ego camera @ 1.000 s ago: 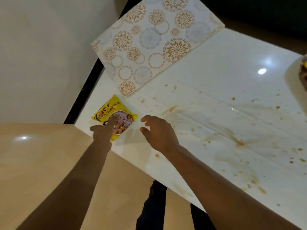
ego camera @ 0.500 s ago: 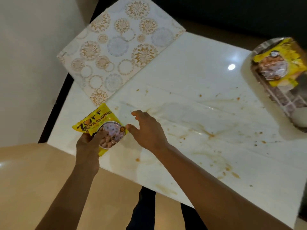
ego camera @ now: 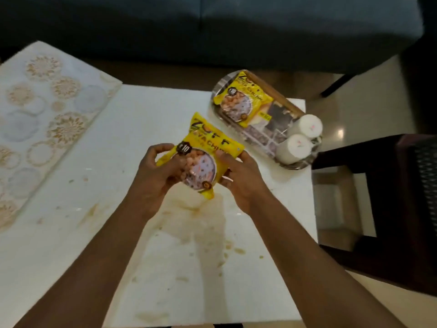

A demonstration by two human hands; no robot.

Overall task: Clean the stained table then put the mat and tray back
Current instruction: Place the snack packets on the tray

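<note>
- Both hands hold one yellow packet (ego camera: 208, 159) up over the surface (ego camera: 146, 119).
- The left hand (ego camera: 155, 176) grips the packet's left edge with curled fingers. The right hand (ego camera: 243, 183) grips its right edge the same way.
- The packet is tilted and sits above the middle of the surface, not touching it.
- The tray (ego camera: 267, 136) is at the far right corner of the surface. It hangs a little over the edge.
- In the tray lie another yellow packet (ego camera: 243, 100) and two white cups (ego camera: 300, 140).
- The mat (ego camera: 45, 119) lies on the far left part of the surface, partly off its edge.
- Brown stains (ego camera: 189, 223) are spread over the near and middle part of the surface. No cloth is in sight.
- I think this step is clearing things away, so the wiping has not begun.
- Next, the packet most likely goes into the tray, beside the other one. The hands should move it right and far, then set it down softly so the cups do not tip.
- After that, the tray and mat need to come off before the stains can be wiped.
</note>
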